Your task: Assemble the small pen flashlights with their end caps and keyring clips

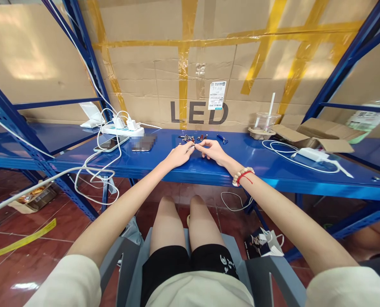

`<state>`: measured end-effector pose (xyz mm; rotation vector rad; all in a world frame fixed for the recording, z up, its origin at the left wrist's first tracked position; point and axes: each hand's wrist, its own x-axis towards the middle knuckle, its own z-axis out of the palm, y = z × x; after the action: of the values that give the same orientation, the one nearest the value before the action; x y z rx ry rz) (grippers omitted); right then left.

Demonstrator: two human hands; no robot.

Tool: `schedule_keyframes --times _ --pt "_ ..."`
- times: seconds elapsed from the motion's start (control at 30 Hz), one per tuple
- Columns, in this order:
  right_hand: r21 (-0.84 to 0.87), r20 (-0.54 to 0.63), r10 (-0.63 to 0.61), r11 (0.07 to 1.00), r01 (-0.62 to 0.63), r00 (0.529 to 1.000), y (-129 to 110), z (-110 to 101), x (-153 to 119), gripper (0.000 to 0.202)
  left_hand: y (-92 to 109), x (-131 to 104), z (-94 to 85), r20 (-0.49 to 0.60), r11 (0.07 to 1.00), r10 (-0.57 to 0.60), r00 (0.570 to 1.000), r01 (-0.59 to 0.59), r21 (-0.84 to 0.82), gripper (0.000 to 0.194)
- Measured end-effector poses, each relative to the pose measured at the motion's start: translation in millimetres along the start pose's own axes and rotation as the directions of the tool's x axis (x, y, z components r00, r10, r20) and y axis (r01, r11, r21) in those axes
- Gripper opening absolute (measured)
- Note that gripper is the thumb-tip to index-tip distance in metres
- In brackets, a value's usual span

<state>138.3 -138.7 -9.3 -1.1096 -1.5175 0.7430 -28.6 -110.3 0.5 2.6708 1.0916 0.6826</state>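
Over the front of the blue shelf [164,149], my two hands meet with their fingertips close together. My left hand [179,155] is closed on a small, thin metal piece [190,148], too small to name. From the other side, my right hand [213,151] pinches at the same piece with thumb and forefinger; the remaining fingers are curled. Just behind the hands lie a bunch of small metal pieces that look like keys [186,137] and small reddish-brown pieces [203,137]. A small blue item [222,138] rests to their right.
On the left are a white power strip [122,130] with looping cables, a phone [111,144] and a dark phone-like slab [144,143]. A plastic cup with a straw [266,121], an opened carton [311,133] and a white adapter [312,154] stand right. A taped cardboard sheet [139,76] backs the shelf.
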Motion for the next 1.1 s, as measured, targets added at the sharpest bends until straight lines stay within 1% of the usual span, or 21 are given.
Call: schedule_keyframes --times 0.27,0.67,1.1 --pt "-0.004 -0.004 0.015 1.0 -0.015 1.0 -0.1 0.2 -0.2 0.043 2.0 -0.6 -0.9 0.0 1.0 -0.014 1.0 0.014 0.024 0.033" --pt "-0.005 0.002 0.029 1.0 -0.029 1.0 0.6 0.6 0.6 0.044 2.3 -0.5 -0.9 0.002 0.999 -0.002 1.0 0.002 0.037 0.034" --pt "0.001 0.002 0.018 1.0 -0.018 1.0 1.7 -0.3 0.5 0.045 3.5 -0.6 -1.1 0.008 0.999 -0.008 1.0 0.007 0.049 0.034"
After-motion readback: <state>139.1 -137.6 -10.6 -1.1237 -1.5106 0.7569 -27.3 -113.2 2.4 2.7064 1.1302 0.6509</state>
